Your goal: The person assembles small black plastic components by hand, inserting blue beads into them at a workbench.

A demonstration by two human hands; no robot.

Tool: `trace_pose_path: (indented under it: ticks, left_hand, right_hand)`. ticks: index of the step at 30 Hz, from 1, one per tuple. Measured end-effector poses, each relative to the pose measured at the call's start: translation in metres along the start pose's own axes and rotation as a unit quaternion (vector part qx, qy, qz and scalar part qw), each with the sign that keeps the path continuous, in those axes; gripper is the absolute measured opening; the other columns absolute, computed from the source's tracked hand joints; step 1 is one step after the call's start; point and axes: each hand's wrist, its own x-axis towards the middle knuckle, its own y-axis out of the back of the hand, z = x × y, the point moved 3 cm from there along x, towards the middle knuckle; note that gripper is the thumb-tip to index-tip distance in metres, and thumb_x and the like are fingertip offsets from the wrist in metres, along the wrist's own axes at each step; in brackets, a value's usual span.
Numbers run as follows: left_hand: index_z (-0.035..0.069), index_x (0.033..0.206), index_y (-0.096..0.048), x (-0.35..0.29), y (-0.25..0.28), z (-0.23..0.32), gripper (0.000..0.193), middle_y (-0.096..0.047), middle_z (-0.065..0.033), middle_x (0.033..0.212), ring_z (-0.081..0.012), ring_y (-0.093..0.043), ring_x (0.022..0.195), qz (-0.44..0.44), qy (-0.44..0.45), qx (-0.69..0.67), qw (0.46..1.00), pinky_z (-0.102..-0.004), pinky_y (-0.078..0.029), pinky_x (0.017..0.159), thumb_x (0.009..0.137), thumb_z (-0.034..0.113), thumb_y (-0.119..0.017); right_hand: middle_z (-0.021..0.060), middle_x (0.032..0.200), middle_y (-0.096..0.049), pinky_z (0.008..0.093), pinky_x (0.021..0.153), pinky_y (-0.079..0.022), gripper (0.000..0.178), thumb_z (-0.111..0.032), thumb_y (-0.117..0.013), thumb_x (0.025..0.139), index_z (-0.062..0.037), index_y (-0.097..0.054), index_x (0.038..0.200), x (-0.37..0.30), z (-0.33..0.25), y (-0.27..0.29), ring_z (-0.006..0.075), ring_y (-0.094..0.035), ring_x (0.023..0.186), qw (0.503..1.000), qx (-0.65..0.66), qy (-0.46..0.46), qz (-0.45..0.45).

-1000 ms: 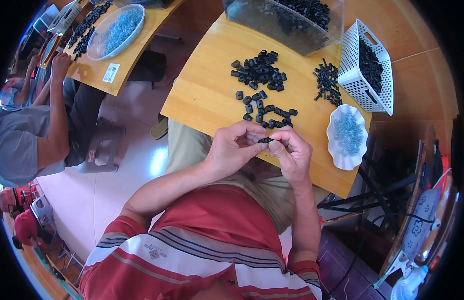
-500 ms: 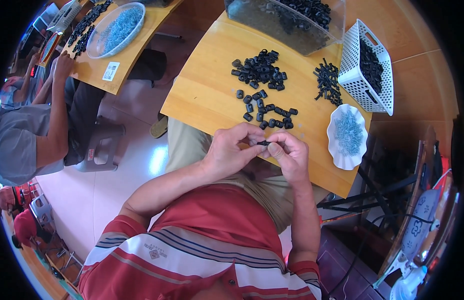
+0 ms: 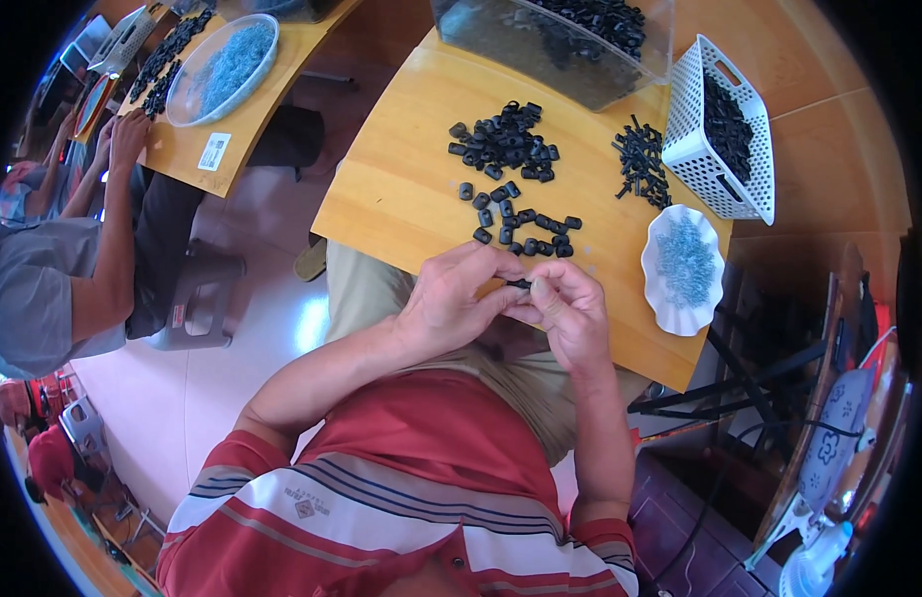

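Note:
My left hand (image 3: 461, 294) and my right hand (image 3: 570, 303) meet just over the near edge of the table. Thumb and fingertips of both pinch a small black plastic part (image 3: 519, 285) between them; its exact shape is mostly hidden. Just beyond my fingers lie several loose black barrel-shaped pieces (image 3: 506, 214) with holes, like cord lock bodies. A denser pile of the same pieces (image 3: 506, 139) sits farther back. To its right is a heap of thin black stemmed pins (image 3: 640, 159). A white scalloped dish (image 3: 652, 298) holds small bluish pieces (image 3: 688, 261) that look like springs.
A clear plastic bin (image 3: 541, 65) of black parts stands at the table's back. A white perforated basket (image 3: 700, 164) with black parts stands at the right. On the left, a co-worker (image 3: 53, 269) sits at another wooden table (image 3: 232, 164) with a round tray (image 3: 272, 60).
The table and its contents have shifted slightly left in view. Both hands keep their pinch on the small black part, with only slight finger movement.

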Motion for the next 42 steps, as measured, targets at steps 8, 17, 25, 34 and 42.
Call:
trace_pose_path:
  ticks: [8,17,25,34,42]
  left_hand:
    - [0.002,0.096,-0.066,0.006,0.0,0.003,0.027,-0.068,-0.0124,0.089,-0.0264,-0.07,0.082,-0.021,-0.01,-0.022,0.999,-0.034,-0.056,0.071,0.073,0.0,-0.081]
    - [0.004,0.096,-0.065,0.008,-0.006,0.006,0.027,-0.066,-0.0119,0.083,-0.0298,-0.064,0.076,-0.031,-0.068,-0.019,0.997,-0.0378,-0.053,0.065,0.073,0.003,-0.079]
    - [0.003,0.097,-0.066,0.01,-0.008,0.008,0.028,-0.067,-0.0118,0.086,-0.0292,-0.065,0.078,-0.023,-0.061,-0.023,0.998,-0.0372,-0.054,0.067,0.072,0.001,-0.079]
    - [0.002,0.101,-0.065,0.004,-0.008,0.015,0.029,-0.07,-0.0138,0.097,-0.0297,-0.068,0.087,0.008,-0.052,0.002,0.999,-0.0366,-0.055,0.072,0.075,0.003,-0.079]
    - [0.0,0.101,-0.065,-0.014,-0.005,0.01,0.027,-0.07,-0.0149,0.105,-0.0258,-0.07,0.088,0.033,-0.057,-0.001,0.998,-0.0326,-0.056,0.074,0.077,0.0,-0.078]
  right_hand:
    - [0.0137,0.102,-0.066,0.0398,0.083,-0.062,0.014,-0.01,-0.054,0.101,0.0035,-0.059,0.103,-0.001,0.002,0.005,0.0229,-0.07,0.091,0.998,-0.043,0.043,0.015]
    - [0.0155,0.106,-0.066,0.037,0.08,-0.061,0.01,-0.005,-0.058,0.097,-0.0013,-0.052,0.105,-0.001,-0.002,0.006,0.0209,-0.068,0.092,0.999,0.047,0.01,0.003]
    - [0.0052,0.096,-0.063,0.0307,0.078,-0.058,0.017,-0.001,-0.064,0.093,-0.0057,-0.052,0.104,0.002,0.001,0.003,0.0128,-0.064,0.09,0.998,0.062,0.03,0.014]
    - [0.0022,0.097,-0.066,0.0235,0.078,-0.05,0.016,-0.009,-0.069,0.092,-0.002,-0.063,0.106,-0.005,-0.037,0.02,0.0073,-0.06,0.087,0.968,-0.177,0.127,0.127]
    - [0.0115,0.097,-0.071,0.0303,0.075,-0.052,0.032,-0.016,-0.071,0.088,0.0019,-0.066,0.114,0.03,-0.213,0.089,0.0162,-0.066,0.074,0.637,-0.55,0.334,0.426]
